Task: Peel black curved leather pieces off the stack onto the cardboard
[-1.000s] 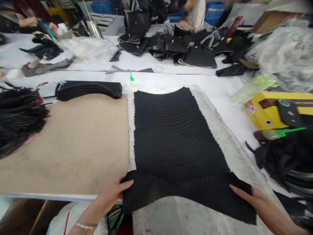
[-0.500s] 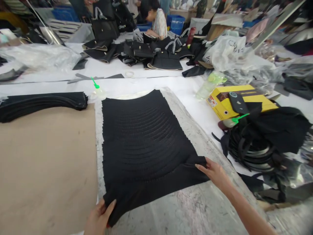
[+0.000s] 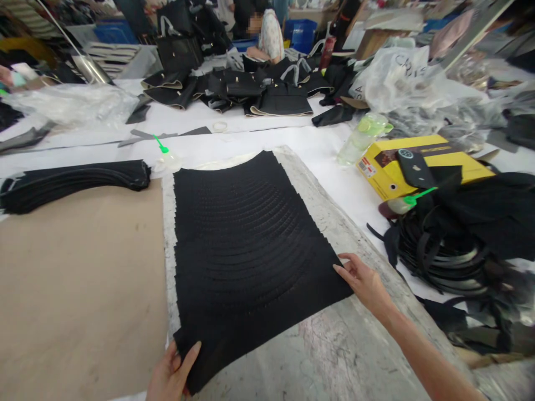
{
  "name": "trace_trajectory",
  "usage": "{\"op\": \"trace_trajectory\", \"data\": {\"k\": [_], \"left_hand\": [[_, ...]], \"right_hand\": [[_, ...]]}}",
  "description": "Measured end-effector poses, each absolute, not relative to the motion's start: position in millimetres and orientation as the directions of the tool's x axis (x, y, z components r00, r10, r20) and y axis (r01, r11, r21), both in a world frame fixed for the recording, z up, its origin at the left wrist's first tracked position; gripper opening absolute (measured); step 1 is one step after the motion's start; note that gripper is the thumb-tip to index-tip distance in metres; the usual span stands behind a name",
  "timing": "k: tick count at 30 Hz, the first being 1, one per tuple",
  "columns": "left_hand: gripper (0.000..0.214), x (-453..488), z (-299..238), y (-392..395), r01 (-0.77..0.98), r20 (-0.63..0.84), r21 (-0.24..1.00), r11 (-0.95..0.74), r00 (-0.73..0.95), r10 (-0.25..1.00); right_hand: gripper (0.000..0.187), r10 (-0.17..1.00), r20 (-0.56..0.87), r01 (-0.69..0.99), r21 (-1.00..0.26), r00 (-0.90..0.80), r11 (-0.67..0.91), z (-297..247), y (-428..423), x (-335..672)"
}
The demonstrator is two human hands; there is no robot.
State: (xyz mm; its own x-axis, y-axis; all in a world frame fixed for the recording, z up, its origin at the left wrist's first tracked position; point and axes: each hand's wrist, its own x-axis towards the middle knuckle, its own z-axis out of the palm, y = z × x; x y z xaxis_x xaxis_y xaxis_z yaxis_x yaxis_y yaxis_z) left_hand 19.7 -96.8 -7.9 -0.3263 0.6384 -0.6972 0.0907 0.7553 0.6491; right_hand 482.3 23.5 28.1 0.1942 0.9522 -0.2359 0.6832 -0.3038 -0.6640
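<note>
Several curved black pieces [image 3: 246, 245] lie overlapped like shingles on a grey-white slab [image 3: 334, 356]. My left hand [image 3: 171, 373] grips the near left corner of the front piece, thumb on top. My right hand [image 3: 365, 284] rests at the near right corner of that piece, fingers stretched onto its edge. The front piece lies flat against the row.
A brown board [image 3: 75, 278] lies left of the slab, with a stack of black strips [image 3: 75, 178] at its far edge. A green-tipped bottle [image 3: 167, 159] stands behind. A yellow box [image 3: 418, 164] and coiled black straps [image 3: 443, 250] sit right. Another person [image 3: 267, 36] works at the far table.
The front black piece was slid further up onto the row and laid flat. The view swung to the right, and both hands followed the piece forward.
</note>
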Motion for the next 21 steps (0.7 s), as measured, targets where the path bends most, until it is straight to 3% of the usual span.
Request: {"op": "trace_trajectory", "data": {"k": [7, 13, 21], "left_hand": [[0.067, 30, 3, -95, -0.060, -0.697, 0.698, 0.714, -0.284, 0.658], [0.048, 29, -1, -96, 0.204, -0.537, 0.749, 0.630, -0.371, 0.758], [0.037, 33, -3, -98, 0.264, -0.489, 0.747, 0.611, -0.404, 0.773]], "right_hand": [[0.055, 0.959, -0.200, 0.734, -0.617, 0.203, -0.284, 19, 13, 488], [0.058, 0.959, -0.210, 0.761, -0.586, 0.190, -0.279, 18, 13, 489], [0.069, 0.936, -0.250, 0.774, -0.530, 0.250, -0.348, 23, 9, 476]]}}
